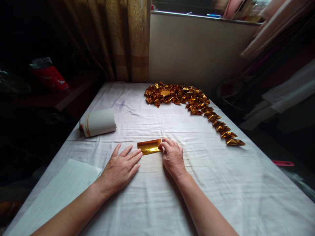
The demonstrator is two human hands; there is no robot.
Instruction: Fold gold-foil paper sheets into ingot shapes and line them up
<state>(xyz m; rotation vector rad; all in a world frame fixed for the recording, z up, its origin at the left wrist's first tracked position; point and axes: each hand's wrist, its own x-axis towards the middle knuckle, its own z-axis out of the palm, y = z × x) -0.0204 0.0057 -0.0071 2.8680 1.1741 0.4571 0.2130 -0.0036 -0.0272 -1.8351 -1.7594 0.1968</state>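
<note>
A small strip of shiny gold foil paper (149, 147) lies on the white cloth between my hands, its far edge folded up. My left hand (120, 167) lies flat with fingers spread, its fingertips touching the strip's left near corner. At the strip's right end, the thumb and bent fingers of my right hand (172, 155) pinch the edge. Farther back on the right is a heap of folded gold foil pieces (177, 93), from which a row of single pieces (220, 126) trails toward me.
The white cloth (147, 196) covers the table. A white roll (100, 122) with a rubber band lies at the left, and a lined paper sheet (61, 186) nearer me. A curtain (125, 39) and wall (197, 49) stand behind; clothes (287, 91) hang at the right.
</note>
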